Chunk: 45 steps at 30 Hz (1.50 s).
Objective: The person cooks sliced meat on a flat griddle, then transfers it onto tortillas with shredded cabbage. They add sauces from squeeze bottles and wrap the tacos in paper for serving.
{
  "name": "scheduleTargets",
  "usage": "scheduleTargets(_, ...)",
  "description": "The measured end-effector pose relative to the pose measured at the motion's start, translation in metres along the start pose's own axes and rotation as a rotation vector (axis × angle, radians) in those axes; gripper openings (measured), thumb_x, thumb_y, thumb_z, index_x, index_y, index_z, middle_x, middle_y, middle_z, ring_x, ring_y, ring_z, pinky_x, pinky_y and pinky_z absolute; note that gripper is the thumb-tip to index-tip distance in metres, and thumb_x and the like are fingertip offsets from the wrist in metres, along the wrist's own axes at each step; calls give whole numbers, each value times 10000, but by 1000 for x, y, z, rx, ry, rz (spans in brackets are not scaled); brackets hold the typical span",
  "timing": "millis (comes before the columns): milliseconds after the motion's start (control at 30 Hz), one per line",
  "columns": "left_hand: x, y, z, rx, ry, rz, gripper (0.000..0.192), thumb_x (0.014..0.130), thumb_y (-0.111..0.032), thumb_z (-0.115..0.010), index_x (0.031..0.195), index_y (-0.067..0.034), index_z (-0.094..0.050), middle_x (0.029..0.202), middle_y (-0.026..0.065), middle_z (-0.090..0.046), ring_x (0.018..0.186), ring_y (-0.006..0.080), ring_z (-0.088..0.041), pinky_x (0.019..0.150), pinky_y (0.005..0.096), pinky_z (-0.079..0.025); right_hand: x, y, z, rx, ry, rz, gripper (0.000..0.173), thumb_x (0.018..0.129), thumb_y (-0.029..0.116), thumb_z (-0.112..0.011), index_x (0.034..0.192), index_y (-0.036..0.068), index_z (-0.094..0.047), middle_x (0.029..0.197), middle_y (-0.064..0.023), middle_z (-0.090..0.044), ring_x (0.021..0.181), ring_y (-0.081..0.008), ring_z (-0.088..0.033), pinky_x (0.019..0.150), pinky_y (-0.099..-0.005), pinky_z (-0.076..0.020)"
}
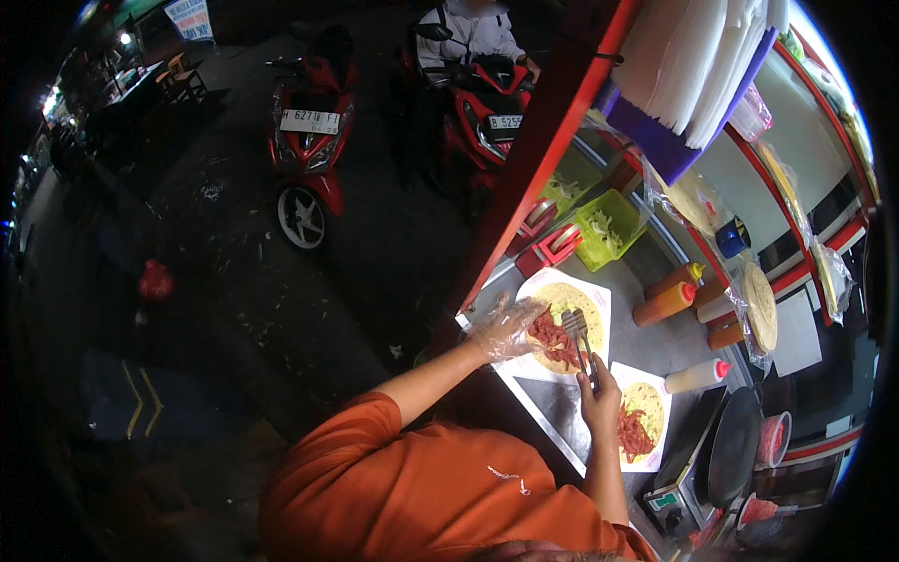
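My left hand, in a clear plastic glove, rests at the left edge of a round flatbread on white printed paper, against the strips of reddish meat. My right hand, which looks bare, grips metal tongs; their tips are over the flatbread, beside the meat and some shredded greens. Whether the tongs pinch anything cannot be told. Nearer to me, a second flatbread with meat and greens lies on its own paper, right of my right forearm.
Sauce bottles stand right of the flatbreads. A green basket of shredded vegetable and a red tape dispenser are behind. A black round pan sits on a stove at right. A red post edges the counter; a person sits on a motorbike beyond.
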State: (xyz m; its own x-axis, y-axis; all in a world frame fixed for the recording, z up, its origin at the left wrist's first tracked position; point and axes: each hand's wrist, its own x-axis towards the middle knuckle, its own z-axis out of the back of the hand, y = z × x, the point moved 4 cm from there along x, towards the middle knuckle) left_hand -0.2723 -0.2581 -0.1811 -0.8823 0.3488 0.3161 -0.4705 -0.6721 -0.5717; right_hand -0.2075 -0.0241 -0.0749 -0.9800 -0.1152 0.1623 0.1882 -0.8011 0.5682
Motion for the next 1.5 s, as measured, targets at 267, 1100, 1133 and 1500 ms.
scheduleTargets(267,0,-3,15,-113,-153,-66,780,905,-436,-697,1532,-120,-358,1483,155,-487,1428,298,-409,1218,562,-177,-7,5,2,-48,-84,-63,474,901,195,-728,1352,100,-620,872,-157,-679,682,-232,-611,641,-350,-502)
scheduleTargets(1100,58,-18,22,-45,25,-301,256,792,-364,-738,841,-114,-706,958,68,-670,1011,268,-626,957,482,-446,-101,-28,7,263,-283,-275,451,933,166,-694,1363,74,-595,1037,-148,-702,803,-214,-657,781,-333,-524)
scheduleTargets(1133,57,-27,26,5,33,-432,215,801,-277,-742,827,-69,-690,952,98,-661,983,302,-620,880,431,-488,-111,-32,15,367,-285,-231,437,940,149,-685,1358,56,-596,1084,-155,-702,853,-204,-663,810,-327,-523)
scheduleTargets(1500,55,-108,-12,419,246,-282,431,948,-333,-644,1220,1,-621,1276,183,-605,1210,381,-550,1094,470,-375,-281,-251,350,-18,-1239,-527,387,986,276,-638,1308,61,-644,979,-141,-754,876,-210,-727,752,-334,-538)
